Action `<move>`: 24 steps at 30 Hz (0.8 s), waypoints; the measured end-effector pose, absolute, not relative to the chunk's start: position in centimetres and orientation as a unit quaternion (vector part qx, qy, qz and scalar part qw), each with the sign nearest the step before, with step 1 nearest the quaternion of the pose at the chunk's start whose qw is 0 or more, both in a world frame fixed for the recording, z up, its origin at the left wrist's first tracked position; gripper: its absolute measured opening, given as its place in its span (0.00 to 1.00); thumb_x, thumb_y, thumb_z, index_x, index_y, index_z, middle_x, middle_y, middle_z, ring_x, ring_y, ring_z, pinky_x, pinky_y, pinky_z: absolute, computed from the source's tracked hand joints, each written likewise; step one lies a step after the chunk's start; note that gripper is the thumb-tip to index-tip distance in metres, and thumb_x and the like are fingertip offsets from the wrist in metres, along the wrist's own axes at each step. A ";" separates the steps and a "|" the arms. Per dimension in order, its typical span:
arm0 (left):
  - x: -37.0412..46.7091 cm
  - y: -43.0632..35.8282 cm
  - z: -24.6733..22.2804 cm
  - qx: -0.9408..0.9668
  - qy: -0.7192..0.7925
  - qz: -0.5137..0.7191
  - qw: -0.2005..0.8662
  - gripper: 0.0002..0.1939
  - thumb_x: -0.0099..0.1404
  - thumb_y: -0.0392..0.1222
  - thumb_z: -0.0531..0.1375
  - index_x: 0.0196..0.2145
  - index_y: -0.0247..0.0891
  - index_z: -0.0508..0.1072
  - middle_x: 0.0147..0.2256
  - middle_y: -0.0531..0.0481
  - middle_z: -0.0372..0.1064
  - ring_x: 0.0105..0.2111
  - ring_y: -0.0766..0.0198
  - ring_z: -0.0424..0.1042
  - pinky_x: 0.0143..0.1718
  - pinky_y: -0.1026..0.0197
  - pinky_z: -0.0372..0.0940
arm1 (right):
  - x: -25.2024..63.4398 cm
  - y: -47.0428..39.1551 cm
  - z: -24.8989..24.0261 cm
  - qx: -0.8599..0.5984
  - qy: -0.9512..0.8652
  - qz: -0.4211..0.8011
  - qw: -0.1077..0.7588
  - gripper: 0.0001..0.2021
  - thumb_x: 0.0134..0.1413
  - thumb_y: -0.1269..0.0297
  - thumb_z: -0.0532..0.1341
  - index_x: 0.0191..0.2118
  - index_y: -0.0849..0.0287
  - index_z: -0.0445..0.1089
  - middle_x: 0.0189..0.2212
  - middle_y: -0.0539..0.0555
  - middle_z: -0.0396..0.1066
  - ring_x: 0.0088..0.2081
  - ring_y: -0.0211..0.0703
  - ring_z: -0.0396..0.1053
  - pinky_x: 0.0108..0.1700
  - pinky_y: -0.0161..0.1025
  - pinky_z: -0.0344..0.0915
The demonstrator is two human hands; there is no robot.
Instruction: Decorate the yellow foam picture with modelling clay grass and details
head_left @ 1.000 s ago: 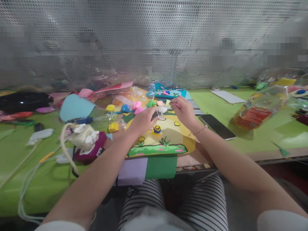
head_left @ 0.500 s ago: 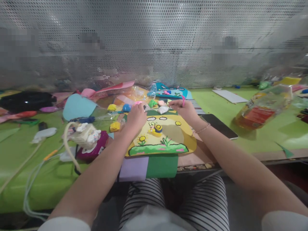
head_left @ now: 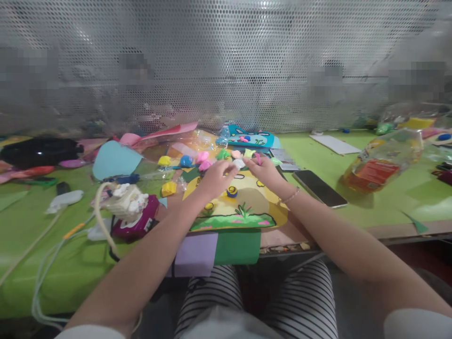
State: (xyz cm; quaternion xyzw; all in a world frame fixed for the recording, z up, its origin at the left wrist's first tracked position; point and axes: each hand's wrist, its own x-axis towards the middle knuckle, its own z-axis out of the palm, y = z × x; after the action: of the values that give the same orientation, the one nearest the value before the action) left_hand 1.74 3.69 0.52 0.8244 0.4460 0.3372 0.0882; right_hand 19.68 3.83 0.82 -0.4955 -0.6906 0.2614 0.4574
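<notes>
The left hand [head_left: 219, 179], fingers loosely bent, lies over a yellow card painted with green grass [head_left: 261, 202]; whether it grips anything cannot be told. The right hand [head_left: 264, 174], fingers narrowed, holds a small pink object [head_left: 258, 159]. A white clay-like lump [head_left: 239, 163] appears between the hands, at the card's far edge, contact unclear

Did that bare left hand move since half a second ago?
Yes, rightward: judged against the round blue clay-like lump, the bare left hand is now farther away and nearer the white clay-like lump.
</notes>
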 end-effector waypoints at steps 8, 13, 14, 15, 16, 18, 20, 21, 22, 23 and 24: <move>2.2 2.9 -0.3 0.840 0.346 0.390 0.150 0.10 0.64 0.45 0.57 0.28 0.38 0.69 0.27 0.52 0.68 0.28 0.65 0.67 0.32 0.62 0.61 | 18.2 2.2 0.9 -0.421 -0.746 0.306 0.415 0.30 0.52 0.33 0.47 0.18 0.57 0.55 0.15 0.45 0.50 0.20 0.32 0.49 0.24 0.35 0.48; 1.8 3.0 0.2 0.795 0.367 0.453 0.171 0.10 0.64 0.43 0.54 0.28 0.39 0.69 0.25 0.52 0.66 0.27 0.64 0.66 0.33 0.61 0.61 | 19.9 3.4 1.0 -0.463 -0.728 0.320 0.391 0.22 0.58 0.44 0.52 0.26 0.58 0.61 0.17 0.44 0.50 0.19 0.32 0.48 0.22 0.33 0.49; 1.8 3.1 0.2 0.781 0.374 0.467 0.182 0.10 0.64 0.44 0.54 0.29 0.39 0.70 0.25 0.52 0.68 0.28 0.64 0.67 0.33 0.61 0.62 | 20.4 3.8 1.1 -0.497 -0.714 0.301 0.391 0.17 0.57 0.47 0.55 0.31 0.58 0.63 0.19 0.44 0.52 0.19 0.32 0.50 0.21 0.32 0.50; 1.8 3.2 0.2 0.767 0.379 0.479 0.197 0.10 0.64 0.45 0.54 0.30 0.39 0.71 0.26 0.52 0.69 0.28 0.64 0.68 0.34 0.61 0.63 | 20.9 4.3 1.1 -0.530 -0.700 0.279 0.388 0.14 0.57 0.51 0.56 0.36 0.58 0.63 0.22 0.45 0.55 0.20 0.33 0.52 0.21 0.32 0.52; 1.8 3.4 0.1 0.753 0.384 0.490 0.214 0.10 0.64 0.46 0.54 0.31 0.39 0.71 0.27 0.51 0.71 0.29 0.63 0.70 0.35 0.60 0.65 | 21.4 4.7 1.0 -0.558 -0.691 0.261 0.378 0.13 0.57 0.55 0.56 0.42 0.58 0.63 0.25 0.47 0.58 0.21 0.33 0.54 0.21 0.32 0.54; 1.8 3.8 -0.2 0.727 0.390 0.505 0.253 0.11 0.63 0.47 0.55 0.33 0.38 0.73 0.28 0.50 0.73 0.31 0.62 0.72 0.37 0.59 0.67 | 22.0 5.5 0.8 -0.592 -0.685 0.238 0.352 0.15 0.58 0.63 0.54 0.49 0.60 0.61 0.30 0.51 0.62 0.22 0.35 0.57 0.22 0.33 0.58; 1.8 4.2 -0.4 0.704 0.396 0.514 0.290 0.11 0.62 0.46 0.56 0.34 0.37 0.74 0.29 0.48 0.74 0.32 0.62 0.74 0.38 0.58 0.69 | 22.3 6.0 0.3 -0.598 -0.695 0.223 0.330 0.17 0.55 0.72 0.53 0.51 0.63 0.62 0.31 0.54 0.65 0.23 0.36 0.59 0.25 0.35 0.60; 1.8 4.3 -0.5 0.692 0.399 0.517 0.308 0.11 0.61 0.46 0.57 0.34 0.37 0.74 0.30 0.48 0.75 0.32 0.62 0.74 0.39 0.57 0.70 | 22.3 6.1 0.0 -0.596 -0.705 0.213 0.321 0.18 0.52 0.75 0.53 0.50 0.63 0.63 0.31 0.54 0.66 0.24 0.37 0.60 0.27 0.36 0.61; 1.8 4.4 -0.6 0.681 0.401 0.519 0.325 0.11 0.61 0.45 0.57 0.35 0.37 0.75 0.31 0.47 0.76 0.32 0.62 0.75 0.39 0.56 0.70 | 22.2 6.2 -0.2 -0.591 -0.716 0.200 0.313 0.18 0.51 0.77 0.53 0.48 0.63 0.66 0.31 0.55 0.67 0.26 0.39 0.62 0.30 0.38 0.62; 1.8 4.5 -0.6 0.670 0.403 0.521 0.343 0.11 0.60 0.45 0.58 0.35 0.37 0.75 0.32 0.47 0.76 0.32 0.62 0.75 0.39 0.56 0.71 | 22.1 6.3 -0.5 -0.585 -0.728 0.186 0.306 0.16 0.49 0.78 0.54 0.45 0.63 0.68 0.30 0.56 0.68 0.28 0.41 0.64 0.33 0.39 0.63; 1.8 4.5 -0.7 0.660 0.404 0.521 0.360 0.11 0.59 0.45 0.59 0.36 0.36 0.75 0.32 0.47 0.76 0.32 0.61 0.75 0.39 0.56 0.71 | 22.0 6.3 -0.7 -0.575 -0.742 0.170 0.300 0.13 0.49 0.78 0.55 0.40 0.63 0.70 0.29 0.56 0.68 0.31 0.43 0.65 0.36 0.40 0.63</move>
State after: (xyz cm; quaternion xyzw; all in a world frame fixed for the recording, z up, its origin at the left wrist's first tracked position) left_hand 1.81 4.51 -0.67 0.6600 0.4040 0.5215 0.3596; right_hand 21.97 6.28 -0.73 -0.5753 -0.7418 0.1704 0.2996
